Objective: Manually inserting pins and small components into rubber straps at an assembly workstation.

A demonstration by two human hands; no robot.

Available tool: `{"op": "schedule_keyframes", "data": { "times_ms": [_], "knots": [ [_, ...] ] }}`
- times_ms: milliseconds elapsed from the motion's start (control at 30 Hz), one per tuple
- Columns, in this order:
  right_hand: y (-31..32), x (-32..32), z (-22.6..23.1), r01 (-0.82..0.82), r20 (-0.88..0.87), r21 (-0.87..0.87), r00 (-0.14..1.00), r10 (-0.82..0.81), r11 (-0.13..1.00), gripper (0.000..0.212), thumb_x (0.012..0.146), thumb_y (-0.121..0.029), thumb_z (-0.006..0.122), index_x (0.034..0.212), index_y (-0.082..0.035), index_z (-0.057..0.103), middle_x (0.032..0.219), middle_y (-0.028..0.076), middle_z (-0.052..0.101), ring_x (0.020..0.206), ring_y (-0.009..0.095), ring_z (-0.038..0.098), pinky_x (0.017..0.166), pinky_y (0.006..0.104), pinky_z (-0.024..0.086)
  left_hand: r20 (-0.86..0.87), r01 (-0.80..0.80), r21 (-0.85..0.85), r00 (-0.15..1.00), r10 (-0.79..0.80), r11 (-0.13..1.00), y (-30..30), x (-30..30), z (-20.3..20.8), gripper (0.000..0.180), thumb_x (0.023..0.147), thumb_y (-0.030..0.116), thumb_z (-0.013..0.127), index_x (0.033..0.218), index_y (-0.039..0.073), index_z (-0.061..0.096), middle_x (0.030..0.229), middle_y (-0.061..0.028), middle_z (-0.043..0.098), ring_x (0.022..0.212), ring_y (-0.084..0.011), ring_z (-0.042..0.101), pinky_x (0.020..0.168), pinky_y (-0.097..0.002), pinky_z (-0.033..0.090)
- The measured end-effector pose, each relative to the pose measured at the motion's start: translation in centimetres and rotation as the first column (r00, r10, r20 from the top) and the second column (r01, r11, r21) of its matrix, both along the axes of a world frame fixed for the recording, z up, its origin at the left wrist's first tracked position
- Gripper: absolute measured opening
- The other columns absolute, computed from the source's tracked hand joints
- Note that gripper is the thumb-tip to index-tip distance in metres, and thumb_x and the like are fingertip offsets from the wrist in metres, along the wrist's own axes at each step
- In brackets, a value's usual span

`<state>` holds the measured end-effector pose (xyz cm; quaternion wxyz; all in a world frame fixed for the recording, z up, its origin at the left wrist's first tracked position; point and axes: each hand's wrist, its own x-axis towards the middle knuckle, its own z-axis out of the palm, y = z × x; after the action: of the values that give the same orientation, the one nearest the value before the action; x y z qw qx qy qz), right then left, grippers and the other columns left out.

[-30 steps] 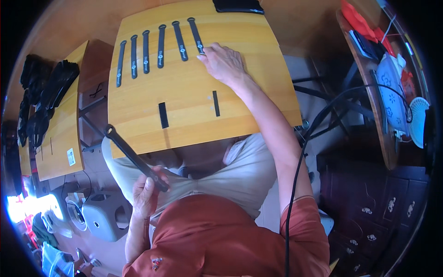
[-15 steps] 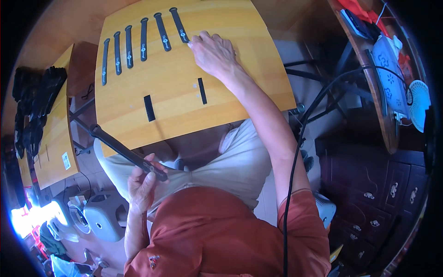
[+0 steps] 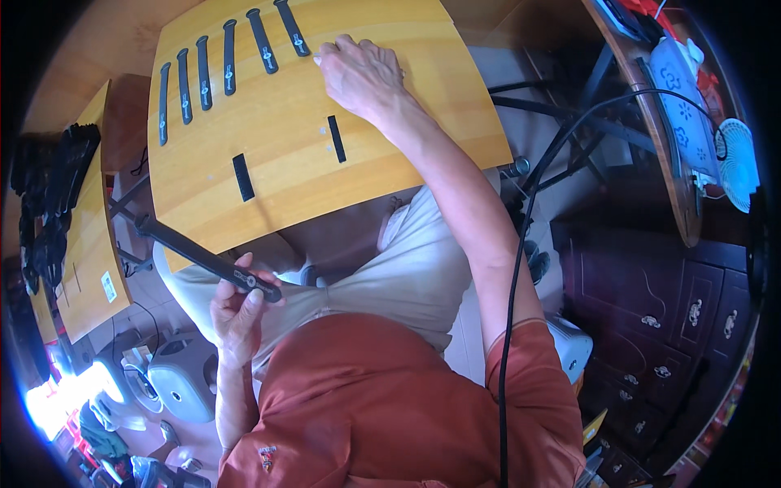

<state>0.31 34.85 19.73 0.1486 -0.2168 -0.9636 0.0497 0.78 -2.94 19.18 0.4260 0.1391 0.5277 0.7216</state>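
The left hand [image 3: 240, 313] pinched a black strap [image 3: 195, 256] extending forward-left of its grip. The right hand [image 3: 362, 77], its grip indeterminable, had come off the row's rightmost strap [image 3: 291, 29], leaving it free just leftward.

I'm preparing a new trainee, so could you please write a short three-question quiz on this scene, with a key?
1. How many long dark straps lie in the row on the wooden table?
2. True or false: the right hand is beside the row's leftmost strap.
3. Fill in: another strap is held off the table in the ____ hand.

Key: 1. Six. 2. False; it is beside the rightmost strap. 3. Left hand.
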Motion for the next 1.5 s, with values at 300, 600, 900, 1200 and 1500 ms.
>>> {"op": "schedule_keyframes", "data": {
  "times_ms": [300,600,900,1200,1500],
  "knots": [
    [-7.5,4.2,1.4,-0.306,-0.389,-0.221,0.898,0.204,0.926,0.023,0.097,-0.019,0.057,0.105,0.000,0.067,0.090,0.017,0.066,0.083,0.037,0.068,0.072,0.0476,0.054,0.162,-0.112,0.071,0.982,0.099,0.991,0.8,-0.8,0.1,0.042,0.095,0.007,0.065,0.133,-0.003,0.050,0.118,-0.0184,0.066,0.111,-0.0289,0.066,0.090,-0.0395,0.060],
    [-18.9,8.7,0.5,-0.609,-0.592,-0.573,0.770,0.236,0.548,0.013,0.087,-0.003,0.071,0.100,0.000,0.067,0.081,0.014,0.066,0.071,0.032,0.067,0.060,0.0391,0.052,0.236,-0.148,0.260,0.968,0.085,0.954,1.4,-1.5,-0.1,0.034,0.097,0.003,0.062,0.130,0.003,0.055,0.116,-0.0205,0.067,0.106,-0.0265,0.069,0.090,-0.0362,0.061],
    [-19.9,9.7,1.1,-0.626,-0.585,-0.580,0.766,0.267,0.522,0.016,0.086,-0.001,0.073,0.099,0.003,0.066,0.078,0.014,0.066,0.066,0.029,0.066,0.057,0.0389,0.051,0.263,-0.187,0.260,0.958,0.117,0.947,0.9,-1.3,-0.1,0.034,0.096,0.002,0.063,0.129,0.002,0.055,0.115,-0.0206,0.069,0.105,-0.0250,0.070,0.091,-0.0343,0.060],
    [-20.2,10.0,0.7,-0.623,-0.543,-0.569,0.775,0.324,0.537,0.019,0.085,0.000,0.073,0.103,0.002,0.068,0.083,0.015,0.070,0.070,0.029,0.069,0.059,0.0360,0.053,0.240,-0.217,0.213,0.957,0.165,0.953,0.3,-1.1,-0.5,0.037,0.094,0.001,0.065,0.130,0.001,0.056,0.115,-0.0207,0.069,0.104,-0.0229,0.070,0.089,-0.0320,0.060],
    [-20.3,9.9,0.2,-0.614,-0.530,-0.558,0.781,0.330,0.558,0.019,0.083,0.000,0.073,0.099,0.001,0.065,0.080,0.014,0.065,0.069,0.031,0.065,0.059,0.0404,0.052,0.167,-0.235,0.191,0.964,0.204,0.953,0.4,-0.8,-0.8,0.038,0.091,-0.003,0.069,0.127,0.000,0.057,0.115,-0.0194,0.069,0.107,-0.0222,0.068,0.092,-0.0345,0.057]
  ]
}}
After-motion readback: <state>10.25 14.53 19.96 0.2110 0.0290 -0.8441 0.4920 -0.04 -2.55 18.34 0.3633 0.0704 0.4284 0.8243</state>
